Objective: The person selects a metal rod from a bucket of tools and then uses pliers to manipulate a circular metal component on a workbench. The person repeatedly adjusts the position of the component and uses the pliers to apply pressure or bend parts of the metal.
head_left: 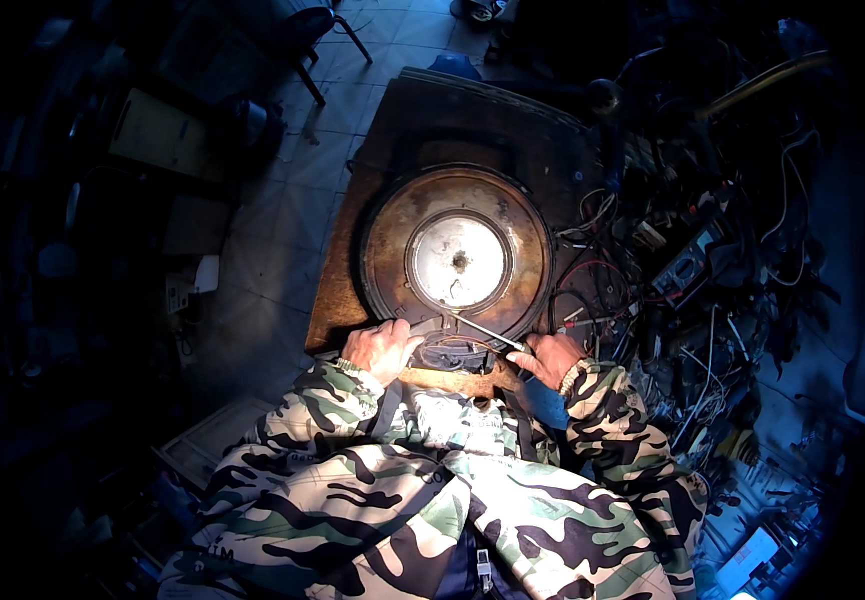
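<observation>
A round, brown-stained metal appliance [384, 240] with a pale shiny disc [460, 262] at its centre lies in front of me. My right hand [552, 358] is closed round the handle of a screwdriver [487, 332]. Its long thin shaft slants up and left, with the tip at the near edge of the pale disc. My left hand [380, 350] is closed at the appliance's near left, on a dark handle-like piece [428, 326] partly covered by the fingers. Thin wires [462, 342] show between the hands, below the rim.
The appliance rests on a dark wooden table [337, 290]. To the right lie tangled cables [702, 380], red leads [597, 268] and a meter-like device [690, 262]. A chair [304, 35] stands on the tiled floor [282, 215] at the far left.
</observation>
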{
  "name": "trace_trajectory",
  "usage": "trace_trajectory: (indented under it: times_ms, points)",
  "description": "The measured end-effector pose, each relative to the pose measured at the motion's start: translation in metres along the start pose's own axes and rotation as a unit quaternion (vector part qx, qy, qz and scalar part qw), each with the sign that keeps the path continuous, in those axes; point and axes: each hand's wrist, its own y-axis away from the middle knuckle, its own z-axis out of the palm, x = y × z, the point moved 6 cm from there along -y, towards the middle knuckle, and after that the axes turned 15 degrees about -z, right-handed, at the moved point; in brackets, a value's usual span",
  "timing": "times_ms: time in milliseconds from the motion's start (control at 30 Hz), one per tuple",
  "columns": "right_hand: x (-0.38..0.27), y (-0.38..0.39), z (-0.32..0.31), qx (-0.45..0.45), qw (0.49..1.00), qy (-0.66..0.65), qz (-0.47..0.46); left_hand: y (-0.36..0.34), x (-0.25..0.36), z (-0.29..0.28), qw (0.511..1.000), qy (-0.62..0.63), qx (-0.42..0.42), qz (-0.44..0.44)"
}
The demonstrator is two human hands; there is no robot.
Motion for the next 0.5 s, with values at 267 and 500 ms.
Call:
trace_trajectory:
  times_ms: [267,500]
  points:
    - [-0.021,0.017,-0.024,-0.029,0.993,0.096,0.057,-0.007,0.003,0.003,1.000,0.008,0.003,0.023]
    - [-0.069,0.013,-0.069,0.035,0.961,0.275,-0.016,-0.002,-0.007,0.008,0.999,0.004,0.022,0.022]
